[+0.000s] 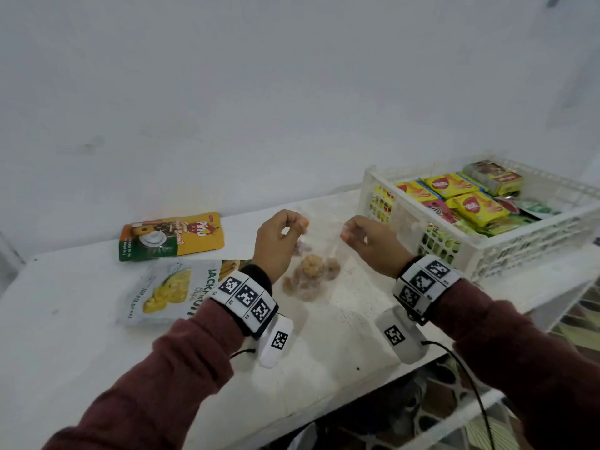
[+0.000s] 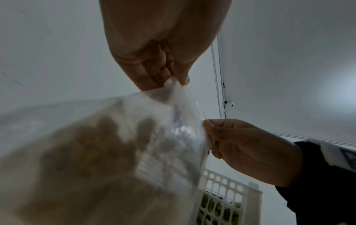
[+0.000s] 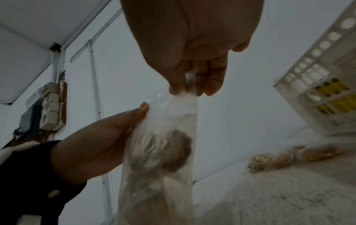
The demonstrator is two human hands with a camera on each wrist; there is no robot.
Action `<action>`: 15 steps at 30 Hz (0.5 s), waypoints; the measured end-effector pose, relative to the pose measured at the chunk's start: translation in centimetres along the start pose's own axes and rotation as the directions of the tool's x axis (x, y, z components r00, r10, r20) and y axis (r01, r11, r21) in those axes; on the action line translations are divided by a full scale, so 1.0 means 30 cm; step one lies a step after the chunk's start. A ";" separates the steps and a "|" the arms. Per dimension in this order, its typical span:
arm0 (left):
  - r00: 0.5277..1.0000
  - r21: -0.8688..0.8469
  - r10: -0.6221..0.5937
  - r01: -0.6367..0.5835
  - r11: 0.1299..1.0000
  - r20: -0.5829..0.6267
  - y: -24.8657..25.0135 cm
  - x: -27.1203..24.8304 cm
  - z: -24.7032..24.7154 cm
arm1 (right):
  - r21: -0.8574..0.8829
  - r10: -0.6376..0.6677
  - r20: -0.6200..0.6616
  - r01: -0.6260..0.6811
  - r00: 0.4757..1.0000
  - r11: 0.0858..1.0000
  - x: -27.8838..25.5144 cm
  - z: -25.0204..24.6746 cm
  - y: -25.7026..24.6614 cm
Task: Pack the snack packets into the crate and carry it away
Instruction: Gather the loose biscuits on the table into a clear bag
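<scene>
Packing is under way: the clear bag of biscuits (image 1: 313,271) hangs over the middle of the bench (image 1: 81,345), apparently just lifted off it. Left hand (image 1: 277,245) and right hand (image 1: 373,243) each pinch a top corner. Next it must swing right into the crate (image 1: 519,251) at the bench's right end.

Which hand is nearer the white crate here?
Right. The right hand pinches the clear bag's top corner just beside the white crate's near end; the left hand pinches the other corner, farther off.
</scene>
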State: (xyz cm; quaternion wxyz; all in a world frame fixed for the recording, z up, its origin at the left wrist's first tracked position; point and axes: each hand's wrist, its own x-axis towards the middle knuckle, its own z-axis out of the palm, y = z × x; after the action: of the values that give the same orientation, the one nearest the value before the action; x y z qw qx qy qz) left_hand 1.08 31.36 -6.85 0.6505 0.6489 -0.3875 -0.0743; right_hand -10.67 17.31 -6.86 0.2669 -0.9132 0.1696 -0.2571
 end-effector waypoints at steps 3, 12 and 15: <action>1.000 0.005 0.011 -0.011 1.000 -0.014 0.002 0.003 0.015 | 0.045 0.051 0.054 -0.053 0.997 0.998 -0.004 -0.038 0.046; 0.996 0.009 -0.095 0.095 0.995 -0.001 0.037 -0.003 0.110 | 0.365 0.022 0.086 -0.052 0.996 0.930 -0.002 -0.166 0.093; 0.981 -0.024 -0.194 0.195 0.981 0.008 0.049 -0.015 0.152 | 0.352 0.088 0.168 -0.143 0.982 0.925 0.014 -0.217 0.129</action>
State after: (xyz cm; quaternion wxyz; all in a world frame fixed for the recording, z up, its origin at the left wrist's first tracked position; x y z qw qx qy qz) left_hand -2.58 28.26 -6.35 0.6472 0.6753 -0.3230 -0.1441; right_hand -14.65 11.43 -4.20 0.4575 -0.8532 0.1525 -0.1985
